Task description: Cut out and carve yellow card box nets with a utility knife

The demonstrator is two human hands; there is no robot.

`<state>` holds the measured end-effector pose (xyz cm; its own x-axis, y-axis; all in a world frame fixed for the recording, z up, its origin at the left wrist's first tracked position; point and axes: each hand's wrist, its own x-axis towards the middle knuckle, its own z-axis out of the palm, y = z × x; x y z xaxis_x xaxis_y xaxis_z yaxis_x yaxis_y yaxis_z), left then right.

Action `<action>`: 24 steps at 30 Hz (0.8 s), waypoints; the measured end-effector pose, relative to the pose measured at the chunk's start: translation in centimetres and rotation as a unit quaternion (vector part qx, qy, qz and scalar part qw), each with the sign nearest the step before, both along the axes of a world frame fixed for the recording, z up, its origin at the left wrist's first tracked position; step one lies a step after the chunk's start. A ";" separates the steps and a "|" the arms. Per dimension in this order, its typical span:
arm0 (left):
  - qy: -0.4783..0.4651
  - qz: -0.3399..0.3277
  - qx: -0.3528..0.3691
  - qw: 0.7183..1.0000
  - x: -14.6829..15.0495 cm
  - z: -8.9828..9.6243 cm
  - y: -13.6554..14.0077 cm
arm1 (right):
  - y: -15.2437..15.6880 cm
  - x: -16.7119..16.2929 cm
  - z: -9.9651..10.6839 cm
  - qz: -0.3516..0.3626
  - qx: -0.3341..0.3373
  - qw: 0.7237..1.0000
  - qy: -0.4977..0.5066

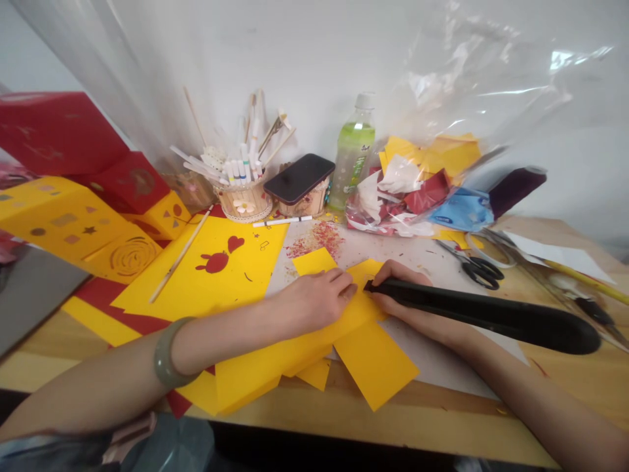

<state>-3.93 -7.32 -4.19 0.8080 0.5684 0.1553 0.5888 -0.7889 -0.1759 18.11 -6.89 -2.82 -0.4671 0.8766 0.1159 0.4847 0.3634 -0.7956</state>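
My right hand [390, 288] is closed around the narrow end of a long black tool [472, 311]. Its tip meets a sheet of yellow paper [361, 308], while the wide rounded end extends over my forearm to the right; its exact kind is unclear. With fingers curled, my left hand [319, 298] presses on the same yellow paper, just left of the tip. Beneath both hands, more yellow sheets overlap, and one yellow piece [377, 364] hangs out toward the table's front edge.
Red paper cutouts [216, 262] and a thin stick [181, 252] lie on yellow paper at left, near decorated boxes [69, 226]. Behind stand a pen basket [243, 196], a phone [301, 177] and a green-liquid bottle [351, 154]. Scissors [479, 270] and a scrap-filled bag [403, 200] are right.
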 end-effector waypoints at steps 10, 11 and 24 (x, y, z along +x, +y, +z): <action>0.020 0.006 -0.025 0.999 0.1 0.5 0.0 | -0.1 -0.4 0.2 -0.008 -0.013 1.000 0.015; 0.022 0.009 -0.034 0.999 0.0 0.6 0.1 | 0.0 -0.5 0.2 -0.017 -0.008 1.000 0.022; 0.033 0.021 -0.083 0.996 2.2 4.2 2.2 | 0.9 -0.8 0.6 -0.078 -0.047 0.985 0.148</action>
<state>-1.75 -5.12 -0.01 0.7885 0.6151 0.0039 0.6131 -0.7854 -0.0850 17.33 -5.95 -2.23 -0.2842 0.9483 0.1413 0.2701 0.2206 -0.9372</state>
